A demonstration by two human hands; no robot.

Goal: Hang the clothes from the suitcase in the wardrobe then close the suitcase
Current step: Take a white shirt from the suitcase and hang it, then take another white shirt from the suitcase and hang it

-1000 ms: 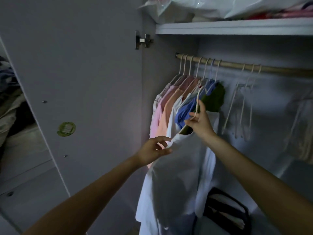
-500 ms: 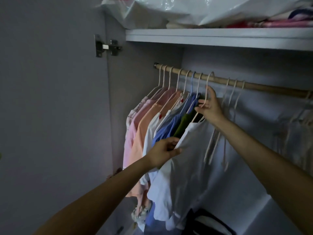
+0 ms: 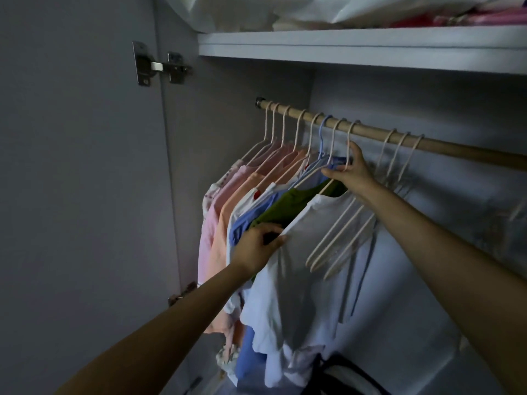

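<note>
A white T-shirt (image 3: 308, 252) hangs on a pale hanger whose hook (image 3: 348, 143) sits over the wooden rail (image 3: 456, 148). My right hand (image 3: 349, 172) grips that hanger at its neck, just below the rail. My left hand (image 3: 256, 246) pinches the shirt's left shoulder. Left of it hang a green shirt (image 3: 285, 208), a blue one (image 3: 242, 223), a peach one (image 3: 225, 223) and a pink one (image 3: 208, 223). The suitcase is out of view.
Three bare pale hangers (image 3: 342, 240) hang right of the white shirt. A shelf (image 3: 356, 49) above carries bagged bedding. The wardrobe door (image 3: 79, 166) stands open at left. A dark bag (image 3: 348, 374) lies on the wardrobe floor.
The white shirt's hanger rose from below the rail and its hook now sits over the rail. My view moved closer and to the right.
</note>
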